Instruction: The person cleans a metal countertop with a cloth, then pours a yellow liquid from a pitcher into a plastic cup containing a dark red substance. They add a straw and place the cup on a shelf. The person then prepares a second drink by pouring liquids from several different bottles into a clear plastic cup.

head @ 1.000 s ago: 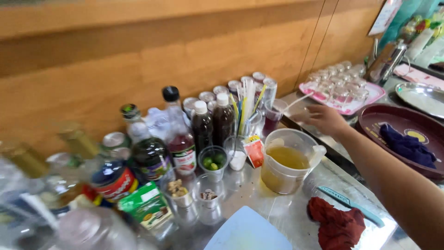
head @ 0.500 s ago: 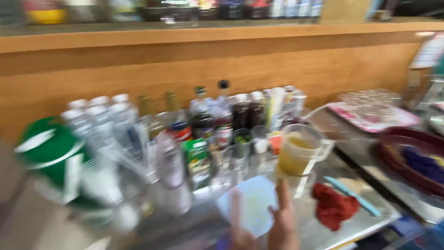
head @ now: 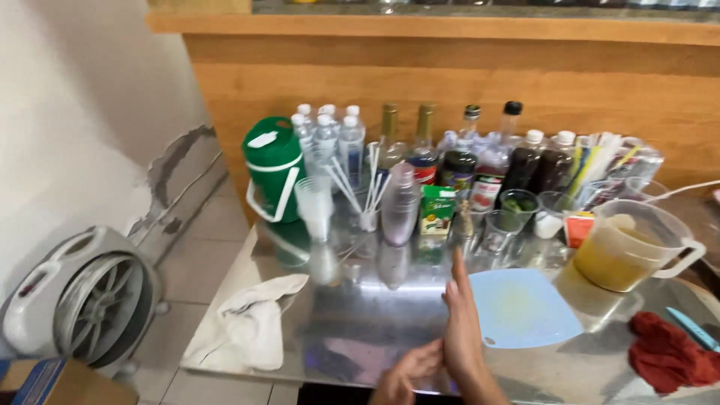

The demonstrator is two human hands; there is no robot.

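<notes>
My right hand (head: 461, 322) stands on edge above the steel table (head: 360, 315), fingers straight and pointing away from me, with nothing in it. My left hand (head: 405, 371) is low at the front edge, its fingers loosely bent and touching the heel of my right hand; it too holds nothing. Just right of my right hand lies a light blue cutting board (head: 525, 307). Beyond the board stands a clear plastic jug (head: 626, 247) with yellow liquid.
Bottles, small glasses, stacked clear cups (head: 315, 206), straws (head: 364, 187) and a green jug (head: 274, 169) crowd the back by the wooden wall. There is a white cloth (head: 251, 322) at the left edge, a red cloth (head: 667, 356) and a blue knife (head: 694, 330) at right, and a fan (head: 82, 296) on the floor.
The view has swung left. My right hand has come back from the glasses at the far right to the table's front, and my left hand has come up to meet it.
</notes>
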